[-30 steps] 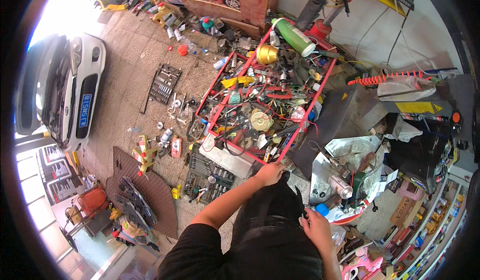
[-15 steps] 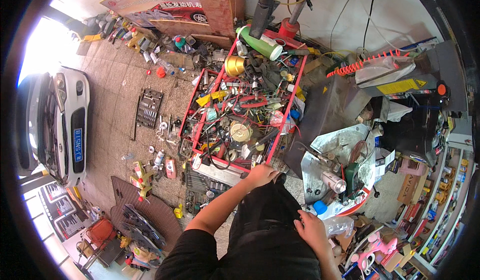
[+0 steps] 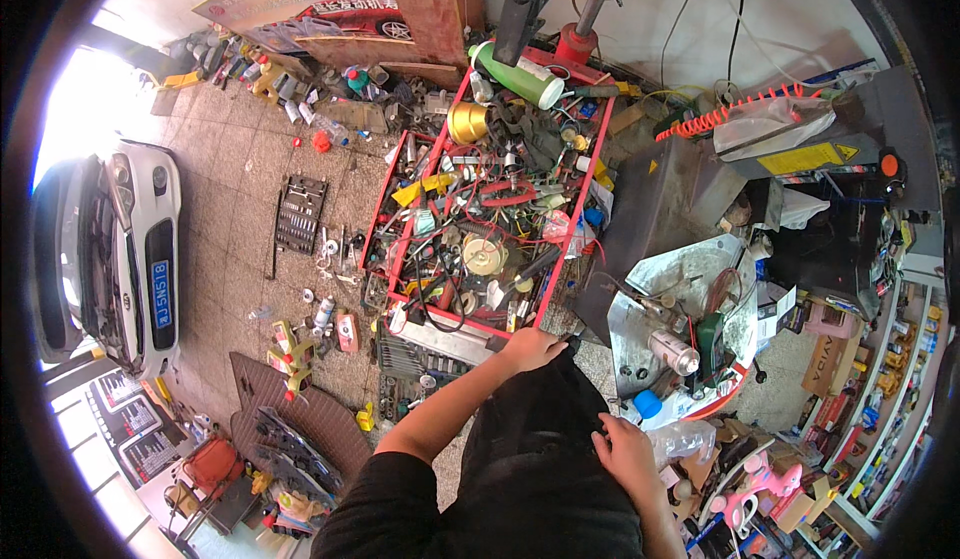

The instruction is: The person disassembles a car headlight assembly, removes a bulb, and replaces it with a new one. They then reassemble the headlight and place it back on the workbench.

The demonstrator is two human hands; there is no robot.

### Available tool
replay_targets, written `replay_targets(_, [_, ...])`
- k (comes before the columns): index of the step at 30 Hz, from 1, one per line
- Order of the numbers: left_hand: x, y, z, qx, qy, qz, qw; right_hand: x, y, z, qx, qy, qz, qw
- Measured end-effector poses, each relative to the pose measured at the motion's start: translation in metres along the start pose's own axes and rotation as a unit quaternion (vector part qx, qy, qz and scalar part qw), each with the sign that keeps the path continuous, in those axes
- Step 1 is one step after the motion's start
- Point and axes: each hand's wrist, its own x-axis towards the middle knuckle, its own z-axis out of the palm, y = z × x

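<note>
My left hand (image 3: 532, 350) is closed at the front of my dark trousers (image 3: 535, 439), just below the near rim of a red-framed tool tray (image 3: 548, 297). Its fingers are bent together, and what they hold, if anything, is hidden. My right hand (image 3: 627, 451) lies on the right side of the trousers with its fingers a little apart and nothing in it. The tray is heaped with tools, wires and parts: a gold cup-shaped piece (image 3: 467, 122), a green bottle (image 3: 518, 77) and a pale round disc (image 3: 484, 255).
To the right, a metal machine top (image 3: 630, 329) carries a spray can (image 3: 673, 352) and a blue cap (image 3: 647, 403). Socket sets (image 3: 299, 214) and bottles (image 3: 290, 352) lie on the floor to the left. A white car (image 3: 140, 249) stands far left; loaded shelves (image 3: 895, 399) line the right.
The view has shifted slightly, so the surroundings sit a little differently in the picture. Both hands keep nearly the same places and poses.
</note>
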Motion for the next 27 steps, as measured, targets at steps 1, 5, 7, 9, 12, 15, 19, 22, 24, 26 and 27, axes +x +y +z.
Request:
replay_targets(1, [-0.001,0.000,-0.001,-0.008,0.017,0.011,1.000,0.000,-0.001,0.000,0.001,-0.002,0.001,1.000])
replay_targets(5, [-0.008,0.003,-0.008,-0.027,0.057,0.024,0.998,0.003,-0.006,-0.001,0.000,-0.008,0.000,1.000])
replay_targets(7, [-0.011,0.003,-0.011,-0.028,0.059,0.020,0.998,0.003,-0.008,-0.002,-0.001,-0.006,-0.006,1.000])
replay_targets(9, [-0.014,0.000,-0.012,-0.023,0.054,0.012,0.998,0.005,-0.011,-0.002,-0.003,-0.002,-0.013,1.000])
replay_targets(12, [-0.018,-0.006,-0.010,-0.009,0.039,-0.012,0.999,0.006,-0.013,-0.002,-0.012,-0.015,-0.013,1.000])
replay_targets(15, [-0.022,-0.012,-0.006,0.005,0.035,-0.017,0.999,0.007,-0.013,-0.001,-0.027,0.015,-0.041,0.999])
replay_targets(19, [-0.025,-0.015,-0.001,-0.008,0.039,-0.021,0.999,0.009,-0.011,0.001,-0.027,0.020,-0.054,0.998])
replay_targets(22, [-0.028,-0.014,0.003,-0.016,0.033,-0.024,0.999,0.008,-0.010,0.002,-0.032,0.016,-0.051,0.998])
replay_targets(24, [-0.029,-0.013,0.005,-0.018,0.016,-0.036,0.999,0.008,-0.011,0.001,-0.032,0.012,-0.039,0.999])
replay_targets(26, [-0.030,-0.012,0.007,-0.027,0.011,-0.034,0.999,0.008,-0.011,0.000,-0.006,-0.011,-0.015,1.000])
replay_targets(27, [-0.030,-0.011,0.009,-0.031,0.011,-0.033,0.999,0.008,-0.010,-0.001,0.005,-0.022,-0.005,1.000])
